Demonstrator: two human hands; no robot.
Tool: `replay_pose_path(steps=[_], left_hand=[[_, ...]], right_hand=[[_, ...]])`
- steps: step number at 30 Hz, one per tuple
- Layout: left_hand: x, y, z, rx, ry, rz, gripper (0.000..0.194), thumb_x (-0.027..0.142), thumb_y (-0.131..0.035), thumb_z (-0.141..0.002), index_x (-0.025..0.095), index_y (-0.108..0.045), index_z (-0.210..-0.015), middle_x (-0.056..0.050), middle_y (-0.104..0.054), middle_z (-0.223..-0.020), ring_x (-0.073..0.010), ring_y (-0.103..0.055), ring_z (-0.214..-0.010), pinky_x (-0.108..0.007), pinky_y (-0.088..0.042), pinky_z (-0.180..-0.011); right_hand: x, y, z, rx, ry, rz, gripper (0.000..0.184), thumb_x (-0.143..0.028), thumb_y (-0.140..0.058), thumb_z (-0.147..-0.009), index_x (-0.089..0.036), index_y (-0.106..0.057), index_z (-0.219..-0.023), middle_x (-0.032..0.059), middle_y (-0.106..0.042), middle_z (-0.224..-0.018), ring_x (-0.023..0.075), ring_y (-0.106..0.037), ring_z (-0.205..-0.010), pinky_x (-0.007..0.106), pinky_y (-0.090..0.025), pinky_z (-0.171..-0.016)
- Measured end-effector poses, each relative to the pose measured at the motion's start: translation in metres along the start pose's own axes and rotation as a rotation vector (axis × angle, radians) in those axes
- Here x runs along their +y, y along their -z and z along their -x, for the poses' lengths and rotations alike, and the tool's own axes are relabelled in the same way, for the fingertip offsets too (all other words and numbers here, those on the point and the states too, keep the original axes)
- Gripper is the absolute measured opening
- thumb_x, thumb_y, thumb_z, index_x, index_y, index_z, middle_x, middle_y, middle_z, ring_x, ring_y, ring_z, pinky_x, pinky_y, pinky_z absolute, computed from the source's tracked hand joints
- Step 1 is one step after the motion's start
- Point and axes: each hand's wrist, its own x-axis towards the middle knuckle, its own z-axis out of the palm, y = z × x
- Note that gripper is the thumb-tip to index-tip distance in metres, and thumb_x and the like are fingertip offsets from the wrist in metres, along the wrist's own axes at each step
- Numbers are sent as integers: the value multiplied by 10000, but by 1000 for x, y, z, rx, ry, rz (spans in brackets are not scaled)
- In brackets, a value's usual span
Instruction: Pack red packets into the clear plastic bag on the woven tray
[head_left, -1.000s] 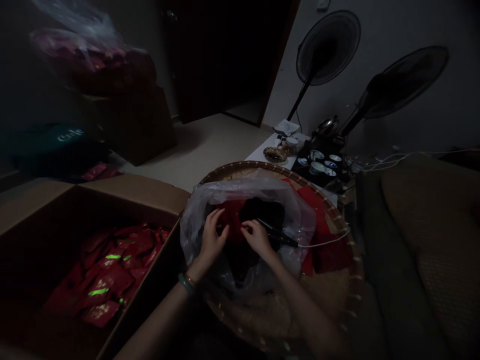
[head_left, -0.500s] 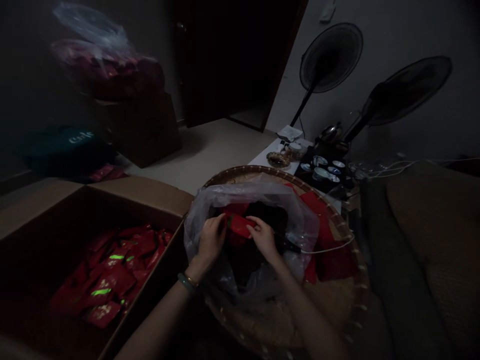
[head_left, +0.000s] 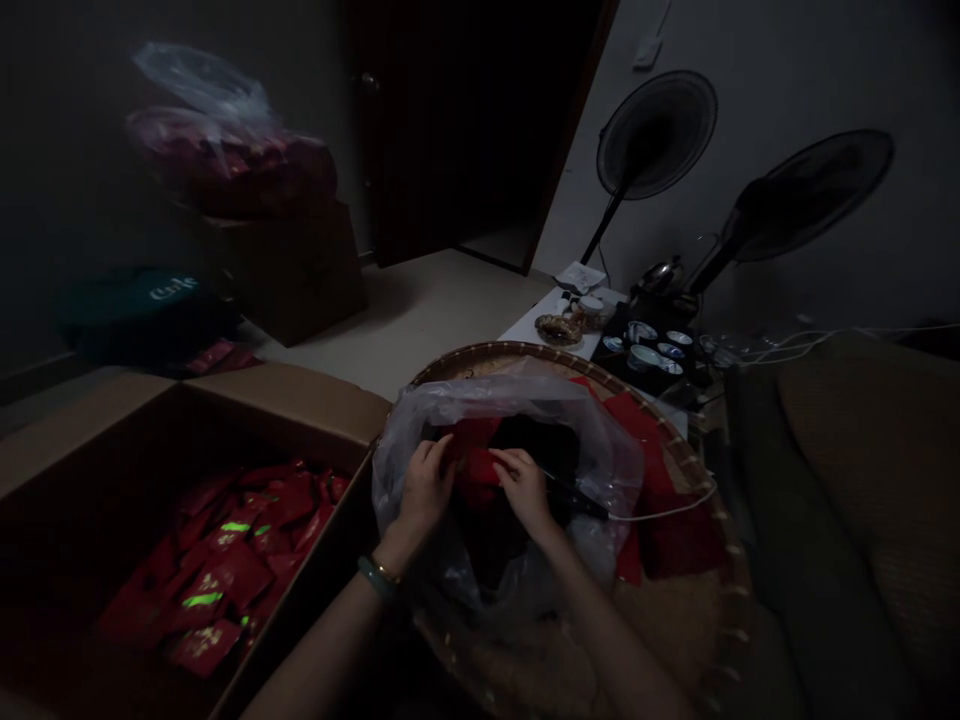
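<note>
Between my two hands is a small red packet (head_left: pixel 478 466), held over the mouth of a clear plastic bag (head_left: pixel 604 440). My left hand (head_left: pixel 427 490) pinches its left end, and my right hand (head_left: pixel 523 488) grips its right end with thumb and fingers. Dark contents (head_left: pixel 495 545), too dim to make out, fill the bag. The bag sits in a round woven bamboo tray (head_left: pixel 671 640). A black stick-like tool (head_left: pixel 581 497) with a white cord lies across the bag, right of my right hand. Flat red packets (head_left: pixel 660 500) lie on the tray's right side.
At the left stands an open cardboard box (head_left: pixel 300 395) with several filled red packets (head_left: pixel 232 570) inside. Behind the tray, a low table (head_left: pixel 525 322) bears cups (head_left: pixel 645 357). Two fans (head_left: pixel 656 135) stand by the wall. A bagged pile (head_left: pixel 232 165) tops another box (head_left: pixel 292 270).
The red packet has turned in my hands, so its green mark no longer shows clearly. Both hands still hold it above the bag. The whole view has shifted slightly.
</note>
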Motion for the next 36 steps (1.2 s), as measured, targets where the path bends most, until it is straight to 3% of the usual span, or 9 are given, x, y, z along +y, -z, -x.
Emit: replay_pose_path(steps=[4, 8, 15, 21, 25, 31, 33, 36], left_hand=[[0, -2, 0, -54, -45, -31, 178, 138, -512, -813, 180, -619, -949, -37, -605, -807, -163, -578, -756, -284, -478, -708], [-2, -1, 0, -83, -30, -73, 146, 155, -512, -823, 170, -628, -909, -45, -639, -822, -159, -603, -722, -266, -472, -669], [-5, 7, -2, -127, 2, -136, 123, 123, -499, -810, 153, -612, -772, -47, -634, -755, -156, -597, -682, -258, -447, -632], [-7, 5, 0, -88, 26, -94, 109, 121, -488, -807, 157, -588, -782, -47, -630, -774, -157, -592, -696, -266, -451, -647], [-5, 6, 0, -67, 52, -102, 131, 124, -463, -814, 164, -587, -802, -46, -622, -774, -163, -587, -698, -277, -462, -646], [8, 11, -3, -49, -93, -197, 314, 163, -593, -744, 229, -617, -1050, -98, -603, -1117, -297, -462, -1093, -461, -402, -888], [12, 11, -2, -110, -42, -139, 243, 167, -598, -740, 233, -673, -961, -88, -670, -978, -301, -516, -1019, -460, -416, -852], [19, 8, 2, -214, 149, 126, 193, 218, -562, -770, 216, -708, -897, -63, -705, -815, -231, -610, -767, -357, -466, -727]], right_hand=[[-2, -4, 0, -29, 4, 8, 215, -191, -529, -772, -207, -678, -927, 60, -606, -880, 155, -595, -764, 248, -507, -613], [2, -8, -2, -31, -21, 14, 268, -168, -529, -758, -200, -642, -1000, 51, -589, -887, 123, -583, -669, 236, -508, -582], [11, -9, -5, -22, 42, -3, 202, -133, -521, -752, -188, -647, -899, 56, -553, -908, 146, -588, -782, 257, -543, -637], [6, -4, -2, -18, 193, 300, 200, -143, -544, -779, -211, -640, -940, 69, -586, -945, 193, -555, -888, 353, -485, -803], [3, -1, -1, -2, 264, 426, 145, -193, -506, -835, -203, -649, -860, 62, -624, -861, 196, -541, -845, 348, -455, -785], [-13, 7, -6, -67, 357, 334, 190, -187, -452, -869, -214, -639, -889, 50, -637, -853, 184, -549, -839, 327, -460, -765], [-24, 12, -7, -64, 406, 265, 196, -199, -453, -872, -227, -641, -919, 49, -632, -878, 178, -553, -866, 323, -465, -786], [-39, 20, -7, 44, 357, 222, 250, -253, -504, -851, -233, -589, -1086, 71, -611, -974, 195, -548, -932, 354, -463, -831]])
